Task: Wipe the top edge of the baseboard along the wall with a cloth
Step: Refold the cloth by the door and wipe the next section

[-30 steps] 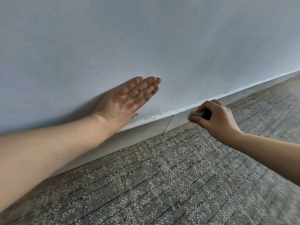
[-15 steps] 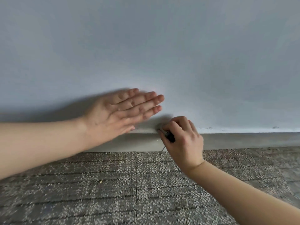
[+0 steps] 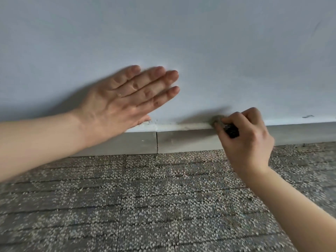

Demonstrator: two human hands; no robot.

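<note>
The right hand (image 3: 245,140) is curled into a pinch around a small wad of grey cloth (image 3: 216,119), and something dark shows between the fingers just below it; what that dark part is cannot be told. The cloth is pressed onto the top edge of the baseboard (image 3: 181,140), right where that edge meets the wall (image 3: 181,42). The left hand (image 3: 125,102) lies flat against the wall with fingers straight and close together, holding nothing, its heel just above the baseboard.

The baseboard runs as a long horizontal strip across the view, from behind the left forearm out to the right edge, with a vertical joint (image 3: 157,141) between the two hands. Its long axis is therefore left to right, and the wiping has to follow that line. Between the joint and the cloth the top edge looks pale, with a few dark specks near the left hand's thumb. To the right of the cloth the edge goes on, partly hidden by the right hand. That hand, already on the edge, is the one placed to do the work; the left appears only to brace. The carpet (image 3: 145,206) lies below.
</note>
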